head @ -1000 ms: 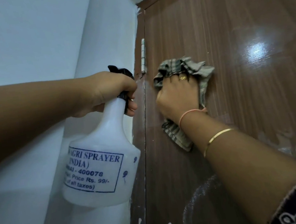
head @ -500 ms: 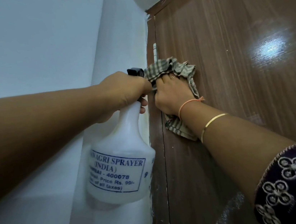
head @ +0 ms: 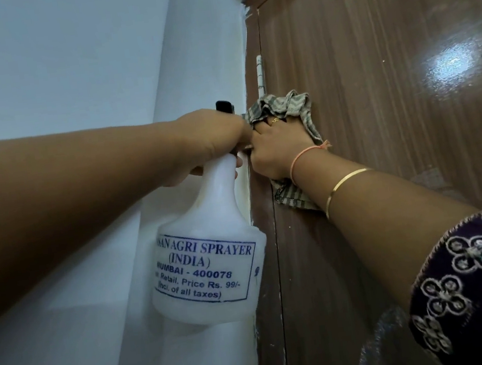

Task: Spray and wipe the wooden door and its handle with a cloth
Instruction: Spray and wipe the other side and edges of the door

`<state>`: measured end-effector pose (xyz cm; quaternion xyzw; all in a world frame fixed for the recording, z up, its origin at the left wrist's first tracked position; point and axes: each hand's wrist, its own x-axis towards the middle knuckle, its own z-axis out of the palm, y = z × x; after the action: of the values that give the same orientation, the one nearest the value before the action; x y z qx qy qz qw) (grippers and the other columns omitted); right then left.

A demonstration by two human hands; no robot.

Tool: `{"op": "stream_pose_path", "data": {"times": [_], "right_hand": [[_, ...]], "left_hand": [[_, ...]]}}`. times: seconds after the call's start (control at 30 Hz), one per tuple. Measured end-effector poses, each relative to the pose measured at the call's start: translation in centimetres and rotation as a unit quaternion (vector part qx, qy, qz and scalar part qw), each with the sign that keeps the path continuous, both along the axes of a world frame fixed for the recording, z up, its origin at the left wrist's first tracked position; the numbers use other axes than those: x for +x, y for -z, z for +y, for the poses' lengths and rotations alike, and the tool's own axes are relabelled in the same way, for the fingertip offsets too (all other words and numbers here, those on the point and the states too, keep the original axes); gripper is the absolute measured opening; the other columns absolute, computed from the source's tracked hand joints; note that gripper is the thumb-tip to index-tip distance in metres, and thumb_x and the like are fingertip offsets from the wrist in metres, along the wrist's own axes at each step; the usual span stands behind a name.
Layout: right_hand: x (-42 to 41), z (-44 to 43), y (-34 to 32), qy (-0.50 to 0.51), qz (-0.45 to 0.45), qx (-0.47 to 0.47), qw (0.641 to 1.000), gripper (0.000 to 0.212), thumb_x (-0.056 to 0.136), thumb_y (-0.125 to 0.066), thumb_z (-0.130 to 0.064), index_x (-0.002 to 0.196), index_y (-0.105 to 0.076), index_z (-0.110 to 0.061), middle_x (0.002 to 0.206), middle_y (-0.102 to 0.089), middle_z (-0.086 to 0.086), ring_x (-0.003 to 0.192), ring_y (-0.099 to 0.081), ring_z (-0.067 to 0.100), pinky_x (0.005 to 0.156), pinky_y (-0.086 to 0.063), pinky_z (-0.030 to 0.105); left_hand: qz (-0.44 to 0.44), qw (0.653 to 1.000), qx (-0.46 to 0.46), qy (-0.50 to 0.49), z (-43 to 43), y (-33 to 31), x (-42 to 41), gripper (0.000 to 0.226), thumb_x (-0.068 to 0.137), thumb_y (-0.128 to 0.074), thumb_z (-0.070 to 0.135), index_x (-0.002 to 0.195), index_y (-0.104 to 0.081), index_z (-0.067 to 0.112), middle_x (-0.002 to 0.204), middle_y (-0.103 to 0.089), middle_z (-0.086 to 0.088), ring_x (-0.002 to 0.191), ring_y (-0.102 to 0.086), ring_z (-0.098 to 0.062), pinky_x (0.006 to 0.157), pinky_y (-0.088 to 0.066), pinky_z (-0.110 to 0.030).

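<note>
The brown wooden door (head: 373,79) fills the right half of the head view, glossy with a light glare. My right hand (head: 277,143) presses a grey checked cloth (head: 288,105) flat against the door's hinge edge, just below the metal hinge (head: 259,72). My left hand (head: 213,143) grips the neck of a white spray bottle (head: 211,266) with blue lettering and a black trigger head; the bottle hangs in front of the wall, left of the door frame. The two hands touch. No door handle is in view.
A pale blue-white wall (head: 65,67) covers the left half. The brown door frame (head: 265,240) runs down between wall and door, with chipped paint spots. Wet spray patches (head: 385,335) show on the lower door.
My right hand and the cloth slid left across the door from the panel to the hinge edge. The left hand with the bottle stayed close to the frame; the view shifted left and upward.
</note>
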<state>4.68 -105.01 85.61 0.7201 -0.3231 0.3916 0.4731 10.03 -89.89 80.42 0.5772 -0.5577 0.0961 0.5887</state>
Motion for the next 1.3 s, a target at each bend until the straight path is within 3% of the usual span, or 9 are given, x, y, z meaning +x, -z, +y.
{"op": "stream_pose_path", "data": {"times": [0.17, 0.3, 0.53, 0.6, 0.7, 0.8, 0.97, 1.17, 1.3], "right_hand": [[0.6, 0.0, 4.7, -0.037, 0.010, 0.036, 0.999, 0.039, 0.095, -0.037, -0.026, 0.129, -0.046, -0.009, 0.135, -0.047, 0.011, 0.125, -0.044, 0.028, 0.099, -0.033, 0.037], [0.9, 0.1, 8.3, -0.055, 0.022, 0.070, 0.996, 0.038, 0.095, -0.039, -0.025, 0.129, -0.045, -0.009, 0.133, -0.047, 0.012, 0.123, -0.045, 0.028, 0.097, -0.033, 0.037], [0.2, 0.2, 15.0, -0.084, 0.066, 0.108, 0.988, 0.035, 0.095, -0.041, -0.024, 0.126, -0.047, -0.009, 0.126, -0.048, 0.012, 0.116, -0.046, 0.030, 0.095, -0.034, 0.038], [-0.3, 0.2, 15.7, -0.114, 0.061, 0.122, 0.984, 0.031, 0.091, -0.040, -0.018, 0.115, -0.055, -0.006, 0.115, -0.055, 0.014, 0.104, -0.052, 0.033, 0.087, -0.038, 0.038], [-0.2, -0.1, 14.8, -0.112, 0.046, 0.078, 0.990, 0.031, 0.075, -0.039, -0.018, 0.078, -0.066, -0.005, 0.079, -0.062, 0.015, 0.074, -0.060, 0.034, 0.074, -0.047, 0.037], [-0.5, 0.0, 11.6, -0.031, 0.088, 0.052, 0.994, 0.030, 0.089, -0.041, -0.024, 0.101, -0.064, -0.007, 0.104, -0.062, 0.013, 0.097, -0.056, 0.030, 0.087, -0.040, 0.038], [-1.0, 0.7, 3.6, -0.015, 0.013, 0.032, 0.999, 0.042, 0.095, -0.035, -0.028, 0.127, -0.052, -0.009, 0.136, -0.050, 0.012, 0.126, -0.044, 0.028, 0.104, -0.031, 0.039], [-0.5, -0.1, 0.9, -0.002, -0.022, 0.007, 1.000, 0.042, 0.093, -0.035, -0.027, 0.129, -0.052, -0.012, 0.137, -0.051, 0.009, 0.128, -0.043, 0.026, 0.103, -0.030, 0.039], [-0.2, -0.2, 1.9, -0.022, -0.087, -0.020, 0.996, 0.036, 0.091, -0.038, -0.022, 0.118, -0.057, -0.008, 0.125, -0.057, 0.010, 0.117, -0.051, 0.028, 0.094, -0.034, 0.036]], "left_hand": [[-0.003, 1.000, 0.026, -0.011, 0.3, 0.5, -0.2, 0.008, 0.089, -0.051, 0.011, 0.083, -0.056, 0.008, 0.089, -0.069, -0.014, 0.089, -0.069, -0.029, 0.084, -0.055, -0.036], [-0.017, 0.999, 0.044, -0.021, 0.2, 0.8, -0.2, 0.008, 0.086, -0.052, 0.009, 0.079, -0.055, 0.008, 0.102, -0.071, -0.021, 0.100, -0.068, -0.034, 0.095, -0.052, -0.045], [-0.011, 0.998, 0.060, -0.002, -0.1, 0.5, 0.5, 0.005, 0.087, -0.049, 0.006, 0.086, -0.054, 0.006, 0.083, -0.069, -0.015, 0.073, -0.066, -0.025, 0.077, -0.056, -0.036], [-0.011, 0.998, 0.063, 0.000, -0.1, 0.5, 0.5, 0.007, 0.088, -0.049, 0.007, 0.091, -0.054, 0.005, 0.082, -0.069, -0.014, 0.073, -0.066, -0.025, 0.074, -0.056, -0.034], [-0.017, 0.998, 0.060, -0.003, -0.1, 0.4, 0.5, 0.012, 0.089, -0.049, 0.009, 0.098, -0.055, 0.005, 0.085, -0.070, -0.013, 0.075, -0.067, -0.025, 0.071, -0.056, -0.032], [-0.026, 0.998, 0.062, -0.009, 0.0, 0.4, 0.3, 0.008, 0.089, -0.049, 0.009, 0.092, -0.056, 0.006, 0.090, -0.071, -0.014, 0.077, -0.067, -0.024, 0.074, -0.056, -0.033], [-0.028, 0.998, 0.061, -0.012, -0.2, 0.4, 0.2, 0.013, 0.091, -0.050, 0.012, 0.079, -0.055, 0.009, 0.079, -0.068, -0.011, 0.075, -0.064, -0.022, 0.081, -0.054, -0.035], [-0.029, 0.998, 0.056, -0.015, -0.2, 0.3, 0.1, 0.014, 0.089, -0.048, 0.008, 0.077, -0.055, 0.009, 0.075, -0.068, -0.010, 0.069, -0.064, -0.020, 0.086, -0.054, -0.036], [-0.023, 0.999, 0.041, -0.008, 0.0, 0.4, -0.1, 0.014, 0.090, -0.047, 0.008, 0.078, -0.053, 0.007, 0.075, -0.064, -0.012, 0.071, -0.062, -0.023, 0.074, -0.053, -0.031]]}}
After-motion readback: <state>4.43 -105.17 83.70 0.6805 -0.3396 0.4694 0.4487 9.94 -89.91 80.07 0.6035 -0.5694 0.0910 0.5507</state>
